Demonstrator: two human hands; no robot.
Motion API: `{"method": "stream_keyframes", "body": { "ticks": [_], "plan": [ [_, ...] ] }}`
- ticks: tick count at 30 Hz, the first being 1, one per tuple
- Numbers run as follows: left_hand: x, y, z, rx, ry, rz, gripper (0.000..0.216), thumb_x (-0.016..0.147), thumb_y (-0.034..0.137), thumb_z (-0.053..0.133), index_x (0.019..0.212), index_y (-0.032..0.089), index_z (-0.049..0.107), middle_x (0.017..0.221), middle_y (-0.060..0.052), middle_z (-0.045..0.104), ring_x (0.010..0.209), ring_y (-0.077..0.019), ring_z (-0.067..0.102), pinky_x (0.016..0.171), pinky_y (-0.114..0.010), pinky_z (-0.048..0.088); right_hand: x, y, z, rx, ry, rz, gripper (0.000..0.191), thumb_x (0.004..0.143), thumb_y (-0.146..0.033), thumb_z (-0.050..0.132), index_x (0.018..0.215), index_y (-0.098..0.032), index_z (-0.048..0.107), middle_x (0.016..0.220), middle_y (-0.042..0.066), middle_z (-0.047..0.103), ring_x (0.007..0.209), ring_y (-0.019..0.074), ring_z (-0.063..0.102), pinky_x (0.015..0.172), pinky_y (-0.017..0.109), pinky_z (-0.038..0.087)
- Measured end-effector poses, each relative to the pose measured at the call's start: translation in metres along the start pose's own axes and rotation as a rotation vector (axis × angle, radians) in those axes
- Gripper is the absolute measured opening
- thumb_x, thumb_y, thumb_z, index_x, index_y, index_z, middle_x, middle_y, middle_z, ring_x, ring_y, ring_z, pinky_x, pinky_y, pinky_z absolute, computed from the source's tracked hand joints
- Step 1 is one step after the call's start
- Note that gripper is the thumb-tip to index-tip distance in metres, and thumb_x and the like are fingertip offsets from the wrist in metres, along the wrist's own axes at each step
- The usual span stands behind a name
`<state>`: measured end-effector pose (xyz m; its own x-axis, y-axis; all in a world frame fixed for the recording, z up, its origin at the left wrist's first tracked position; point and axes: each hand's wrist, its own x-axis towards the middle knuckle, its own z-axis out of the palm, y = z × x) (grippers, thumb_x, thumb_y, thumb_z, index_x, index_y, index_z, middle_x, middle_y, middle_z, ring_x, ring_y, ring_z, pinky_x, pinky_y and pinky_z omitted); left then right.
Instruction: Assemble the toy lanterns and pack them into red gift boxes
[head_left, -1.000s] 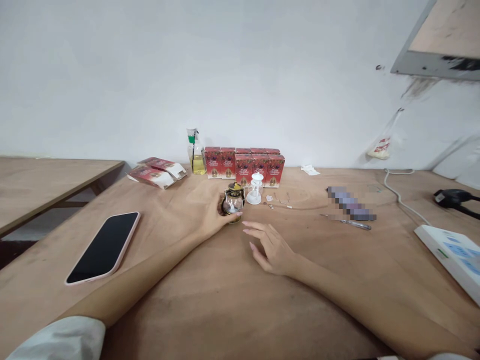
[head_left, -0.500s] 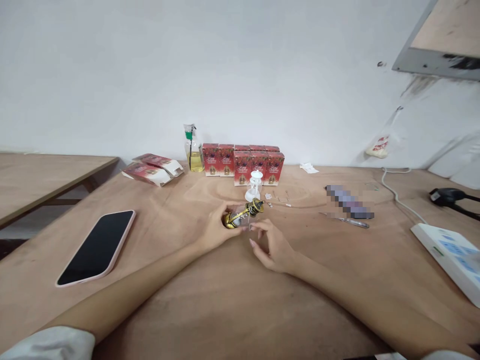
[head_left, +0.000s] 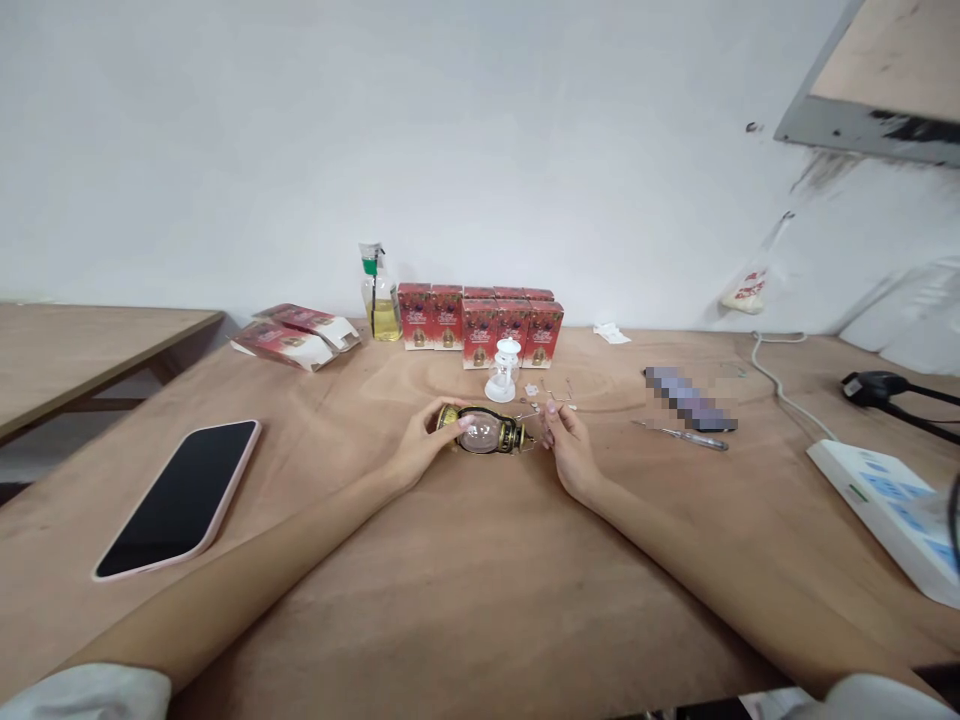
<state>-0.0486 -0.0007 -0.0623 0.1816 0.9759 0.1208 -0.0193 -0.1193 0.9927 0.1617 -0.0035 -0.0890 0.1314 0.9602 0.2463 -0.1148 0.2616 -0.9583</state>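
My left hand (head_left: 421, 440) is closed round the base end of a small gold-and-black lantern (head_left: 484, 432) with a clear globe. The lantern lies on its side, its top pointing right. Beside that top, my right hand (head_left: 571, 448) has its fingertips pinched on a thin wire handle (head_left: 527, 414) that runs to the lantern. Just behind them a white lantern (head_left: 503, 372) stands upright on the table.
Red boxes (head_left: 480, 335) stand in rows near the wall, with a bottle of yellow liquid (head_left: 384, 315) and flattened boxes (head_left: 296, 335) left of them. A phone (head_left: 180, 500) lies left; a screwdriver (head_left: 691, 438) and power strip (head_left: 889, 515) lie right. Small wire pieces (head_left: 559, 390) lie behind my right hand.
The gold lantern has turned from tilted up to lying level, its top to the right. My right hand has moved up and right, from beside the globe to the lantern's top end.
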Motion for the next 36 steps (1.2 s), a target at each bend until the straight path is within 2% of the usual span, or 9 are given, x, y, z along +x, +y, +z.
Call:
{"method": "stream_keyframes", "body": {
  "ticks": [3,7,12,17,23,32,34,36],
  "plan": [
    [0.0,0.0,0.001,-0.092,-0.023,-0.064,0.043,0.064,0.051,0.071,0.088,0.018,0.059,0.081,-0.001,0.06,0.068,-0.013,0.055,0.047,-0.019,0.044,0.001,0.001,-0.001,0.078,-0.048,0.044,0.04,0.076,-0.057,0.061,0.068,-0.02,0.049,0.056,-0.007,0.041,0.046,0.0066,0.033,0.044,0.021,0.027],
    [0.002,-0.001,0.001,-0.151,0.009,-0.078,0.046,0.063,0.052,0.07,0.09,0.017,0.059,0.084,-0.002,0.059,0.07,-0.0132,0.056,0.047,-0.02,0.047,0.0,-0.003,0.001,0.096,-0.083,0.113,0.038,0.069,-0.054,0.069,0.07,-0.019,0.054,0.063,-0.004,0.054,0.051,0.0074,0.045,0.048,0.022,0.037],
    [0.004,-0.003,-0.001,-0.148,-0.017,-0.093,0.043,0.065,0.05,0.071,0.09,0.016,0.061,0.085,-0.002,0.06,0.071,-0.0138,0.057,0.047,-0.02,0.049,0.0,-0.005,0.003,0.057,-0.156,0.122,0.035,0.065,-0.049,0.073,0.074,-0.018,0.059,0.067,-0.002,0.06,0.057,0.0093,0.052,0.055,0.024,0.046],
    [0.005,-0.006,-0.001,-0.101,-0.066,-0.081,0.041,0.067,0.05,0.07,0.088,0.016,0.06,0.082,-0.002,0.06,0.068,-0.013,0.057,0.046,-0.02,0.049,0.0,-0.002,0.004,0.003,-0.195,0.115,0.036,0.062,-0.051,0.073,0.074,-0.019,0.061,0.076,0.0,0.065,0.066,0.0126,0.058,0.054,0.023,0.047],
    [0.004,-0.005,0.0,-0.096,-0.053,-0.082,0.043,0.065,0.051,0.071,0.087,0.015,0.059,0.08,-0.001,0.059,0.066,-0.0126,0.056,0.045,-0.021,0.05,0.001,-0.003,0.004,-0.01,-0.203,0.096,0.036,0.062,-0.051,0.074,0.073,-0.019,0.064,0.071,0.0,0.065,0.064,0.0122,0.057,0.055,0.024,0.046],
    [0.004,-0.002,0.0,-0.132,-0.017,-0.112,0.045,0.063,0.05,0.073,0.087,0.014,0.058,0.079,-0.001,0.059,0.066,-0.0123,0.057,0.049,-0.024,0.055,-0.002,-0.008,0.003,0.007,-0.159,-0.006,0.03,0.07,-0.047,0.071,0.073,-0.018,0.064,0.069,0.0,0.064,0.055,0.0089,0.051,0.054,0.023,0.045],
    [0.004,-0.001,0.0,-0.175,0.012,-0.111,0.044,0.064,0.049,0.072,0.088,0.014,0.059,0.083,-0.002,0.06,0.068,-0.0129,0.058,0.047,-0.023,0.054,0.004,-0.006,0.0,0.04,-0.06,-0.005,0.032,0.068,-0.048,0.071,0.075,-0.018,0.063,0.064,-0.001,0.063,0.053,0.0086,0.051,0.052,0.022,0.044],
    [0.005,0.0,0.0,-0.219,0.053,-0.121,0.043,0.065,0.047,0.072,0.089,0.014,0.061,0.087,-0.004,0.061,0.069,-0.0129,0.058,0.046,-0.022,0.054,0.017,-0.002,-0.01,0.092,0.12,-0.037,0.035,0.066,-0.05,0.072,0.076,-0.018,0.061,0.063,-0.002,0.062,0.051,0.0079,0.05,0.049,0.021,0.043]
  ]
}}
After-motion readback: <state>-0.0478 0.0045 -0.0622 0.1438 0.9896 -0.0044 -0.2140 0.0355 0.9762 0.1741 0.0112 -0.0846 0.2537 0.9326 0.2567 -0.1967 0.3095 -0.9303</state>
